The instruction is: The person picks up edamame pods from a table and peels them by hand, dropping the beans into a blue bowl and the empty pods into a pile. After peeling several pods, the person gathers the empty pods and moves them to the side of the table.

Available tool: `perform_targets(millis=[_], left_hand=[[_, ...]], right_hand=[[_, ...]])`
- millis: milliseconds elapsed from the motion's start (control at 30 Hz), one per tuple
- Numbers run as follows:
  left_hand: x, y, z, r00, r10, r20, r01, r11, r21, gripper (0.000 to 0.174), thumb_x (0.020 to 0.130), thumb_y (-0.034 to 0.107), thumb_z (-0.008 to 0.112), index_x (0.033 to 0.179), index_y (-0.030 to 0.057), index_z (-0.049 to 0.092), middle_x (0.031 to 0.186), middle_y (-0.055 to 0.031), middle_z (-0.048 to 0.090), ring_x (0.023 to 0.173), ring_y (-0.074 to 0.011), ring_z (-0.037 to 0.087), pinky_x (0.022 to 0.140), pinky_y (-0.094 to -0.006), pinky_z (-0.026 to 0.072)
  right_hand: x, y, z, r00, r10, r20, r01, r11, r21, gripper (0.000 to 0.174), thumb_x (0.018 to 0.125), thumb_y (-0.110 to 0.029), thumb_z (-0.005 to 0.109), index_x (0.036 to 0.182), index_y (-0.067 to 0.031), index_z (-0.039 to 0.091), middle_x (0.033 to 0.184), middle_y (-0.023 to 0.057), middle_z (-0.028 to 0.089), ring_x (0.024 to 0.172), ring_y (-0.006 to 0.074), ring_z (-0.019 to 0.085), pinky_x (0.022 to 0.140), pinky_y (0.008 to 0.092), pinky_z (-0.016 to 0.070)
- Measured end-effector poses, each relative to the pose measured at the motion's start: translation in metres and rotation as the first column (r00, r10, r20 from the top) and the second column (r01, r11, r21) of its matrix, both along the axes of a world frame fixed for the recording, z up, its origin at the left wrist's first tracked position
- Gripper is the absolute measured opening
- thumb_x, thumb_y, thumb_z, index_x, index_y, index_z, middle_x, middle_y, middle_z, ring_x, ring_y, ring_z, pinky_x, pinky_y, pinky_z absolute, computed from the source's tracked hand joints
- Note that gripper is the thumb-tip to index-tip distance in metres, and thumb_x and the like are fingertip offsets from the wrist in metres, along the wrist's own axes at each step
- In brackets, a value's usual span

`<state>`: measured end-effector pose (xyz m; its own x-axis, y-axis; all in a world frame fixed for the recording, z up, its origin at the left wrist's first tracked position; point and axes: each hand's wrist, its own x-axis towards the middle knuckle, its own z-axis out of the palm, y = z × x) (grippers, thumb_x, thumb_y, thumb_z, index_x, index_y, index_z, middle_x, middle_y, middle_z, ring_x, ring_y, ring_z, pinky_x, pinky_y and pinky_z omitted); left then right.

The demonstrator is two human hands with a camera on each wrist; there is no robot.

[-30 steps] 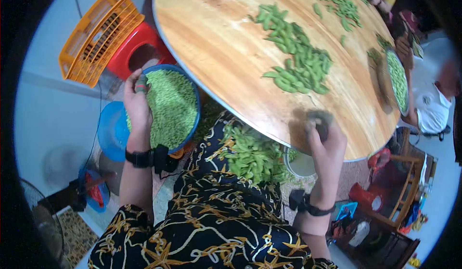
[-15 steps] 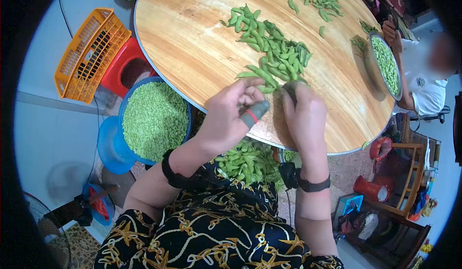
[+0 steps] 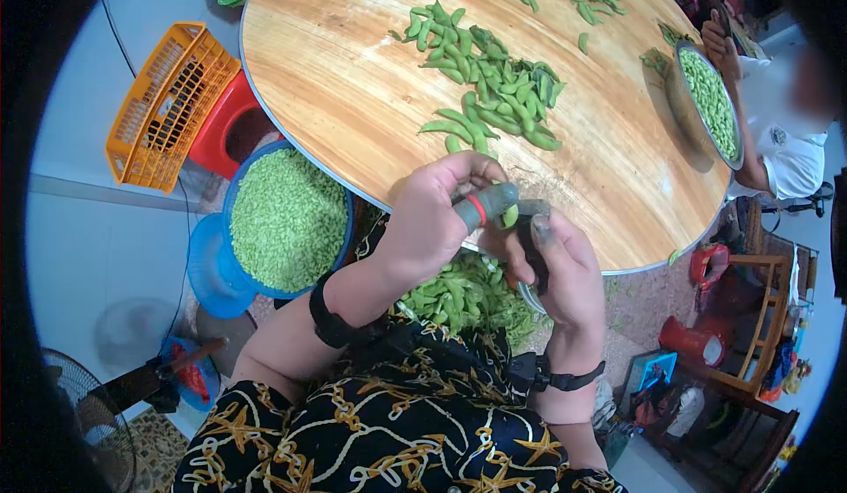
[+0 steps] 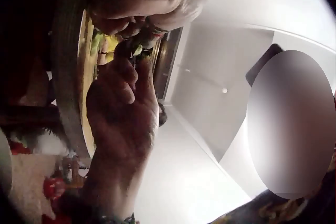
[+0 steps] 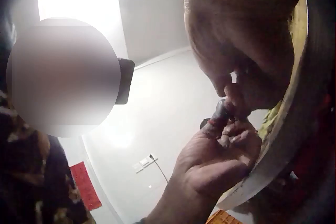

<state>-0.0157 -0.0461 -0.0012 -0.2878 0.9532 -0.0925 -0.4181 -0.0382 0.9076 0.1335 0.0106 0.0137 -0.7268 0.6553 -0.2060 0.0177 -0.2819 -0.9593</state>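
Note:
Over the near table edge, my left hand (image 3: 428, 220) pinches a green edamame pod (image 3: 509, 216). Its thumb (image 3: 483, 205) wears a grey-green cover with a red band. My right hand (image 3: 569, 268) meets it from the right, dark covers on its thumb and finger, gripping the pod's other end. The pod is mostly hidden by the fingers; a bit of green (image 4: 137, 50) shows between the hands in the left wrist view. Beyond the hands, a heap of edamame pods (image 3: 494, 83) lies on the round wooden table (image 3: 335, 87). More pods (image 3: 468, 292) fill the lap below.
A blue basin of shelled beans (image 3: 287, 220) stands left of the table, beside a red stool (image 3: 221, 131) and an orange crate (image 3: 159, 109). A metal bowl of beans (image 3: 706, 100) sits at the table's right edge, near a person in white (image 3: 794, 149).
My left hand has come from above the blue basin across to the right hand at the table edge. Both hands have since drawn back from the pod heap, with a pod between them.

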Motion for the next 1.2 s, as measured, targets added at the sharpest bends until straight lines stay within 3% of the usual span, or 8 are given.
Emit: perform_targets(millis=[367,533,600,667,800,867,1167,1200], left_hand=[[0.002,-0.012,0.007,0.98,-0.026,-0.197,0.014,0.998,-0.064,0.006,0.084,0.008,0.058,0.084,0.0029,0.054,0.077,-0.0024,0.056,0.069,-0.0087,0.054,0.064,-0.0219,0.0438],[-0.013,-0.023,-0.014,0.94,-0.325,0.104,0.281,0.91,0.305,0.017,0.085,0.018,0.059,0.087,0.0014,0.057,0.078,-0.0012,0.056,0.069,-0.0064,0.052,0.063,-0.0205,0.0422],[-0.02,-0.026,-0.016,0.945,-0.32,-0.066,0.324,0.886,0.331,0.02,0.085,0.021,0.059,0.084,0.0017,0.057,0.078,0.0001,0.056,0.071,-0.0059,0.051,0.062,-0.0199,0.0401],[-0.019,-0.028,-0.019,0.892,-0.377,0.249,0.256,0.876,0.409,0.02,0.086,0.022,0.058,0.082,0.0026,0.056,0.077,0.0014,0.055,0.069,-0.0052,0.05,0.06,-0.0198,0.0383],[-0.024,-0.035,-0.006,0.916,-0.297,0.269,0.238,0.944,0.229,0.02,0.083,0.022,0.062,0.081,0.0028,0.056,0.074,0.0004,0.055,0.067,-0.0064,0.05,0.058,-0.0214,0.0395],[-0.02,-0.038,0.002,0.838,0.021,-0.546,-0.001,0.999,0.037,0.021,0.079,0.019,0.067,0.082,0.0017,0.055,0.069,-0.0016,0.055,0.063,-0.0073,0.051,0.056,-0.0228,0.0414],[-0.033,-0.043,0.003,0.945,0.09,-0.315,-0.136,0.982,-0.127,0.018,0.079,-0.002,0.054,0.096,0.0013,0.054,0.081,0.0012,0.054,0.07,-0.0039,0.049,0.062,-0.0177,0.0403],[-0.037,-0.044,0.001,0.953,0.09,-0.289,-0.129,0.984,-0.12,0.02,0.079,-0.004,0.05,0.099,0.0002,0.054,0.082,0.0007,0.054,0.07,-0.0043,0.049,0.062,-0.0179,0.0407]], right_hand=[[-0.001,-0.006,-0.01,0.995,0.042,-0.089,-0.046,0.998,-0.048,0.018,0.093,-0.013,0.041,0.095,-0.0002,0.054,0.063,-0.0025,0.046,0.049,0.0032,0.035,0.046,0.0174,0.0283],[-0.005,-0.02,-0.004,0.974,0.058,-0.22,-0.158,0.867,-0.472,0.016,0.093,-0.012,0.042,0.098,-0.0012,0.053,0.064,0.0002,0.047,0.044,0.0029,0.033,0.04,0.0164,0.026],[-0.007,-0.023,-0.005,0.935,0.098,-0.342,-0.296,0.749,-0.593,0.018,0.093,-0.013,0.041,0.099,-0.001,0.053,0.064,0.0019,0.048,0.042,0.0036,0.034,0.039,0.0164,0.0263],[-0.011,-0.025,-0.002,0.928,0.092,-0.36,-0.314,0.712,-0.628,0.019,0.093,-0.015,0.04,0.099,-0.0012,0.053,0.063,0.0024,0.049,0.042,0.004,0.034,0.039,0.0165,0.0268],[-0.022,-0.028,-0.005,0.98,0.074,-0.187,-0.141,0.915,-0.377,0.016,0.092,-0.013,0.044,0.098,-0.0016,0.054,0.062,-0.0004,0.048,0.044,0.0031,0.035,0.041,0.0169,0.0273],[-0.025,-0.03,-0.007,0.997,0.011,-0.071,-0.023,0.985,-0.169,0.015,0.092,-0.012,0.045,0.097,-0.0016,0.055,0.062,-0.0016,0.048,0.045,0.0026,0.036,0.041,0.017,0.0275],[-0.051,-0.007,-0.007,0.982,0.054,0.184,-0.085,0.983,0.165,0.014,0.087,-0.012,0.053,0.097,-0.0023,0.058,0.06,0.0018,0.055,0.045,0.0099,0.047,0.043,0.023,0.0355],[-0.057,0.0,-0.01,0.956,-0.14,0.259,-0.047,0.796,0.603,0.015,0.085,-0.013,0.056,0.095,-0.0027,0.058,0.062,0.0066,0.057,0.048,0.0172,0.052,0.045,0.0279,0.0394]])
